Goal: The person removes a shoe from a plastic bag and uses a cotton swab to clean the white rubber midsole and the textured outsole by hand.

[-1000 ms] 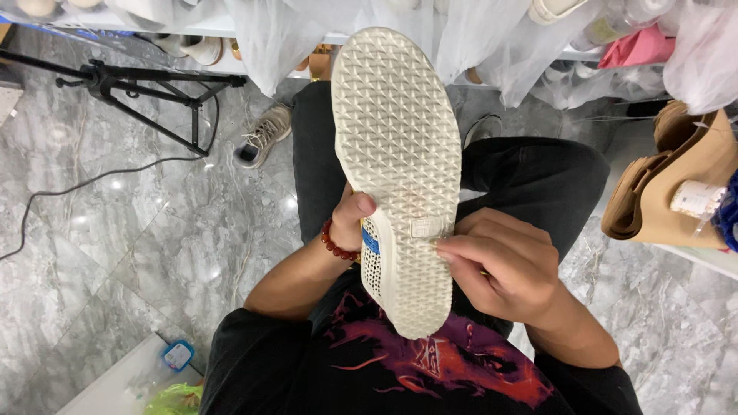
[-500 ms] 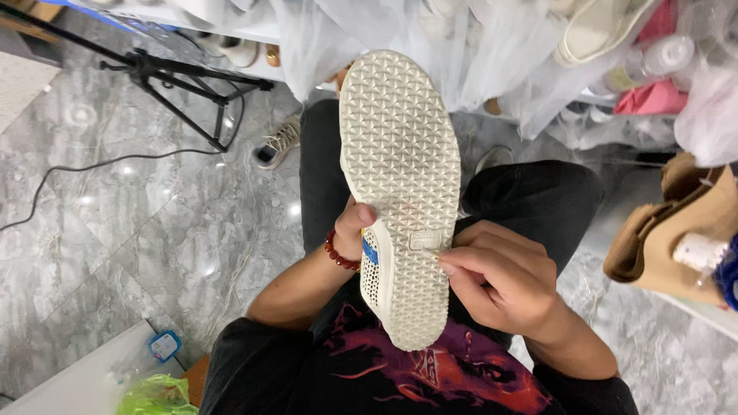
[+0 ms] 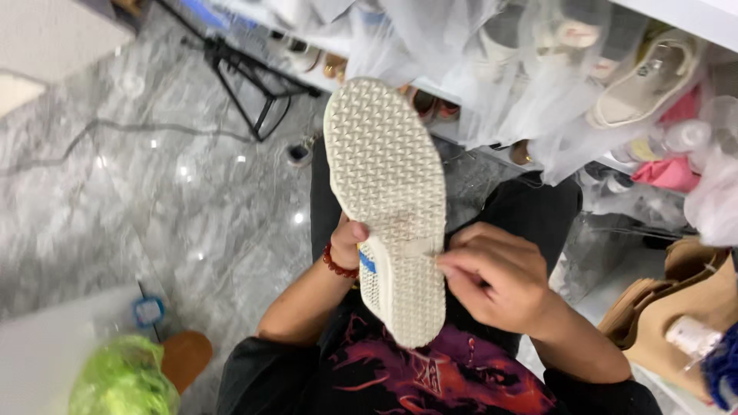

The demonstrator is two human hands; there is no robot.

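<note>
— How is the shoe (image 3: 388, 200) seen?

— A cream shoe is shown sole up, toe pointed away; the sole is covered in small raised triangles, with a little plain patch near the heel; a perforated side wall with a blue tag is seen at its left edge; the picture is somewhat blurred.

— Where is it held?

— It is held up over the lap, above black trousers (image 3: 530, 215); the left hand (image 3: 347, 240) is closed around its left side, thumb laid on the sole's edge, a red bead bracelet (image 3: 337, 263) worn at the wrist; the right hand (image 3: 496, 278) is curled, its fingertips (image 3: 446, 269) pressed to the sole's right edge near the plain patch.

— What is kept nearby?

— Clear plastic bags (image 3: 507, 84) are hung along a shelf beyond, pale shoes being seen through them; a brown paper bag (image 3: 676, 307) is set at the right; a black tripod (image 3: 254, 77) is stood on the grey marble floor (image 3: 115, 192).
</note>
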